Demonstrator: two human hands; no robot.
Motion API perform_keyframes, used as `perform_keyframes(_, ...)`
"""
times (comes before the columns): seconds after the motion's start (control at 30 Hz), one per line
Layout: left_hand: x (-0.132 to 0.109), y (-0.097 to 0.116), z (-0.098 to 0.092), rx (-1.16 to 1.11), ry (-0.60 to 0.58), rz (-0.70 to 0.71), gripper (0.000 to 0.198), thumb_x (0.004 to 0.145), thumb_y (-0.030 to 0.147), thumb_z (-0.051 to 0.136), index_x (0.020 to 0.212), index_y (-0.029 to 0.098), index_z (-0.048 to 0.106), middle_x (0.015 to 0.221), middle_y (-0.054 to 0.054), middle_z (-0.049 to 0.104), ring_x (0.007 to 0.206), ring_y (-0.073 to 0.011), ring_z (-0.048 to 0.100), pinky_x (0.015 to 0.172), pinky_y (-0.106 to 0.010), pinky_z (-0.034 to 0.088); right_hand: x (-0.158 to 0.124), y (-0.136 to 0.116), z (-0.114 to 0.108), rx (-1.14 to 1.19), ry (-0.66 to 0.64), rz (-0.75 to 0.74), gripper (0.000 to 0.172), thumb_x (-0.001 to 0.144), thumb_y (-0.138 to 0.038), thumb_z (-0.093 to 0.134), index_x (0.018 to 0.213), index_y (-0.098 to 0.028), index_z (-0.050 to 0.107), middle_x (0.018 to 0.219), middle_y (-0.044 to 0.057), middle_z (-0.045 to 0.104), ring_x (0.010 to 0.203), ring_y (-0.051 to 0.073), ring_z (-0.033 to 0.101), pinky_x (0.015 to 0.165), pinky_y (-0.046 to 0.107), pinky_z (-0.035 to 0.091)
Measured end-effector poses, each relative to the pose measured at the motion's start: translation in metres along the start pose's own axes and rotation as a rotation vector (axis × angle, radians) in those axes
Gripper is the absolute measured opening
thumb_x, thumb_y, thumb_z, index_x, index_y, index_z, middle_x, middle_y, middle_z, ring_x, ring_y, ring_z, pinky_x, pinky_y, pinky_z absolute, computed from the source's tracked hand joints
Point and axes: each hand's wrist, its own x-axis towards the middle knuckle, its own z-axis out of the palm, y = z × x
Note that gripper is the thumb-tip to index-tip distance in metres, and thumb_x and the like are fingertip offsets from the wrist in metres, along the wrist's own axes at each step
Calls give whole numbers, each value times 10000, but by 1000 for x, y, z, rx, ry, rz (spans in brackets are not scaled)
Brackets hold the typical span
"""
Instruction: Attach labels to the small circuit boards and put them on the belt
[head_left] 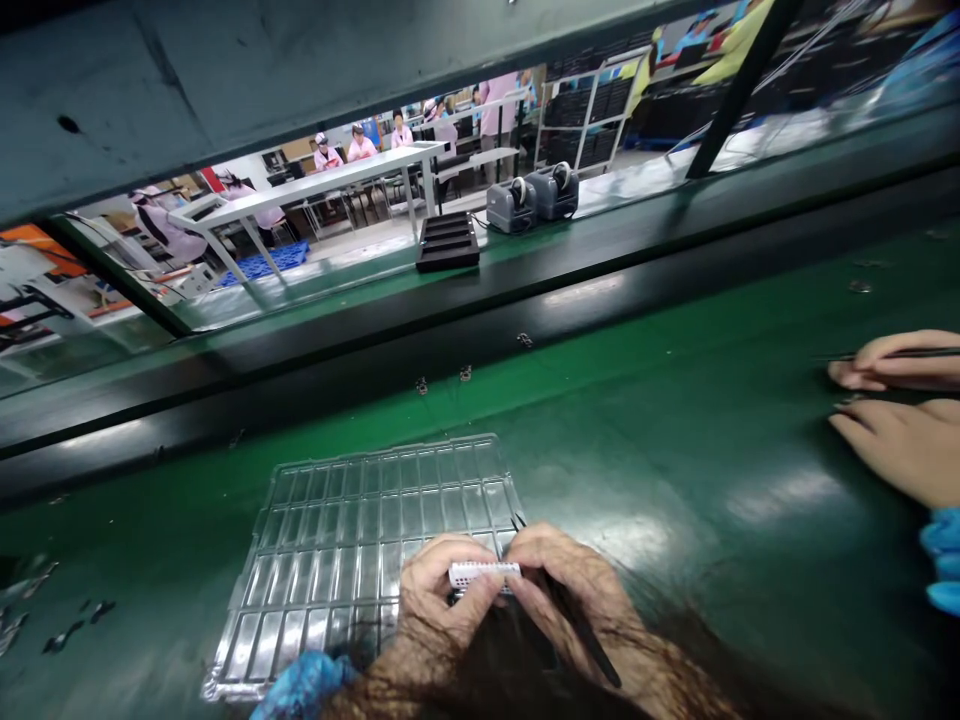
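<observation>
My left hand (442,590) is closed, its thumb and fingers pinching a small white piece (480,572) with rows of dark dots or holes. My right hand (577,580) is closed around black tweezers (596,655), whose pointed tips stick out above the fingers. Its thumb and forefinger meet the right end of the white piece. Both hands are over the front right part of a clear plastic tray (315,565) divided into many narrow slots. Loose hair partly covers the right hand and wrist. The underside of the white piece is hidden.
At the right, a co-worker's hands (911,440) hold a thin dark tool. Small metal parts (466,373) lie along the green belt's far side, and dark pieces (64,636) at the left. Beyond stand a black slotted tray (448,243) and two tape dispensers (511,207). A metal beam (300,85) crosses overhead.
</observation>
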Motion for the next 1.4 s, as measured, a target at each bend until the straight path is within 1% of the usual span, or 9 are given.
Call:
perform_keyframes(0.1, 0, 0, 2, -23, 8, -34, 45, 707, 200, 612, 747, 205, 631, 709, 4, 609, 566, -125, 603, 468, -206, 527, 1, 1, -2, 16, -44, 20, 142, 952, -216, 593, 1048, -318, 610, 810, -2, 661, 652, 160, 645, 572, 282, 585)
perform_keyframes(0.3, -2, -5, 5, -33, 40, -76, 28, 700, 208, 618, 719, 210, 639, 715, 5, 631, 648, -149, 615, 572, -237, 532, -1, 4, -3, 2, -45, 28, 184, 950, -213, 611, 1100, -317, 623, 857, 2, 684, 656, 151, 632, 589, 273, 575)
perform_keyframes(0.4, -3, -7, 7, -24, 43, -88, 40, 704, 215, 614, 736, 216, 638, 724, 13, 634, 644, -143, 617, 556, -220, 528, -1, 5, -2, 10, -37, 25, 192, 951, -218, 626, 1117, -314, 626, 859, -2, 695, 662, 145, 642, 602, 265, 574)
perform_keyframes(0.47, -4, -8, 7, -11, 40, -89, 50, 710, 222, 609, 752, 220, 638, 732, 20, 632, 620, -128, 614, 538, -200, 523, 0, 5, -2, 29, -32, 48, 187, 963, -207, 612, 1111, -319, 632, 858, -9, 702, 667, 135, 646, 612, 251, 573)
perform_keyframes(0.73, -3, -7, 3, 56, 6, -64, 138, 666, 210, 655, 800, 239, 644, 773, 22, 639, 712, -138, 602, 648, -216, 503, 2, -1, -6, 105, -6, 168, 98, 981, -255, 607, 1011, -330, 663, 855, -13, 691, 746, 151, 691, 633, 245, 586)
perform_keyframes(1.0, -3, -7, 6, -79, 14, -107, 38, 697, 203, 613, 714, 209, 647, 702, 5, 628, 568, -128, 609, 520, -216, 522, -7, 5, 2, 89, 23, 141, 184, 952, -195, 639, 1053, -347, 660, 875, -17, 705, 767, 156, 697, 666, 256, 603)
perform_keyframes(1.17, -2, -3, 5, -174, -22, -177, 55, 712, 218, 589, 721, 208, 642, 766, -8, 627, 478, -119, 595, 430, -239, 525, -5, 2, 2, 57, 27, 121, 200, 955, -184, 633, 1074, -343, 658, 860, -17, 707, 752, 151, 705, 653, 242, 613)
perform_keyframes(1.3, -1, -3, 6, -144, -13, -240, 67, 697, 252, 597, 708, 213, 651, 718, -3, 645, 457, -124, 600, 441, -223, 519, -2, 2, 2, 41, 52, 71, 208, 946, -157, 634, 1055, -332, 664, 833, -17, 715, 732, 148, 716, 639, 234, 617)
perform_keyframes(1.4, 0, -9, 9, -86, 23, -270, 97, 653, 320, 625, 675, 230, 652, 645, 22, 648, 411, -122, 591, 402, -197, 499, 3, 0, 1, 38, 83, 46, 176, 940, -153, 629, 1005, -312, 667, 797, -17, 717, 686, 149, 711, 606, 232, 609)
